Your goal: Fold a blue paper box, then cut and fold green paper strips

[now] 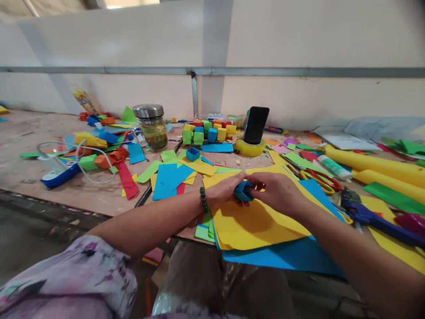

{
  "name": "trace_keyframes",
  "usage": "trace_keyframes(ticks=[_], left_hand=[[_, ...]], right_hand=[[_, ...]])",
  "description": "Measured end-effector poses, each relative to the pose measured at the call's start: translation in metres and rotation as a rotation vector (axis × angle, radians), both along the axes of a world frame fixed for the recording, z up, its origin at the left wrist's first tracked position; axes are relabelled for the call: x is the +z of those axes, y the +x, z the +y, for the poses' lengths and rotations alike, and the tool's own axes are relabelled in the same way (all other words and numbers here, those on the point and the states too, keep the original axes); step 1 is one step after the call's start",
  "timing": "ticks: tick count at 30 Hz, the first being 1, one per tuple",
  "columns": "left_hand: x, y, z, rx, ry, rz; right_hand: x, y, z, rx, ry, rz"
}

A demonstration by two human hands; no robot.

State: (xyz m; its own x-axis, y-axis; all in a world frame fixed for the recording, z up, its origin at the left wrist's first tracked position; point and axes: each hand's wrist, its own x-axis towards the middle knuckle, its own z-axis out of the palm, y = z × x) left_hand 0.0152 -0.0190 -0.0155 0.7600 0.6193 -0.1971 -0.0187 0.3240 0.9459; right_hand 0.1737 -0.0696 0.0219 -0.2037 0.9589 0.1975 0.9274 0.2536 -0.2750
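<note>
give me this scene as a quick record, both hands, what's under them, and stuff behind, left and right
left hand: holding a folded blue paper piece
right hand: fingers at the same piece's right side
wrist: green bead bracelet, left
underneath: yellow sheets over blue paper
behind: coloured paper cubes, upright phone
picture left: lidded glass jar, blue-and-white power strip
picture right: green-and-white tube, blue-handled tool

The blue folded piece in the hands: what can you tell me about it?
The blue folded piece looks like paper or thin card, with flat, angled faces and creased edges. The left hand and the right hand's fingers hold it over the yellow sheet, partly covering it, so its full shape is hidden.
</note>
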Motion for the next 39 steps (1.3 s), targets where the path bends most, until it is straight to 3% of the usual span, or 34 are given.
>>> trace_keyframes(ticks=[5, 10, 13, 18, 24, 28, 32, 36, 39], left_hand=[[0.001, -0.002, 0.000, -0.110, 0.187, 0.079], [0.001, -0.007, 0.007, 0.033, 0.895, 0.125], [-0.001, -0.008, 0.007, 0.091, 1.116, 0.291], [0.001, -0.007, 0.004, 0.078, 1.191, 0.500], [0.000, -0.003, 0.003, -0.001, 1.135, 0.485], [-0.006, -0.006, 0.010, -0.030, 0.988, 0.309], [-0.013, -0.010, 0.021, -0.139, 1.060, 0.174], [-0.014, -0.011, 0.026, -0.260, 1.159, 0.196], [-0.012, -0.011, 0.025, -0.323, 1.187, 0.247]], right_hand=[[0.002, -0.006, -0.002, -0.144, -0.021, -0.172], [0.002, -0.003, 0.004, -0.263, -0.012, -0.051], [0.000, -0.002, 0.006, -0.281, -0.018, 0.055], [-0.006, -0.004, 0.005, -0.208, -0.135, 0.065], [-0.014, -0.003, 0.008, -0.149, -0.199, 0.053], [0.004, 0.010, 0.007, -0.074, -0.243, 0.221], [0.027, 0.029, -0.002, 0.178, -0.441, 0.346], [0.027, 0.029, -0.008, 0.276, -0.691, 0.197], [0.019, 0.019, -0.008, 0.315, -0.729, 0.080]])
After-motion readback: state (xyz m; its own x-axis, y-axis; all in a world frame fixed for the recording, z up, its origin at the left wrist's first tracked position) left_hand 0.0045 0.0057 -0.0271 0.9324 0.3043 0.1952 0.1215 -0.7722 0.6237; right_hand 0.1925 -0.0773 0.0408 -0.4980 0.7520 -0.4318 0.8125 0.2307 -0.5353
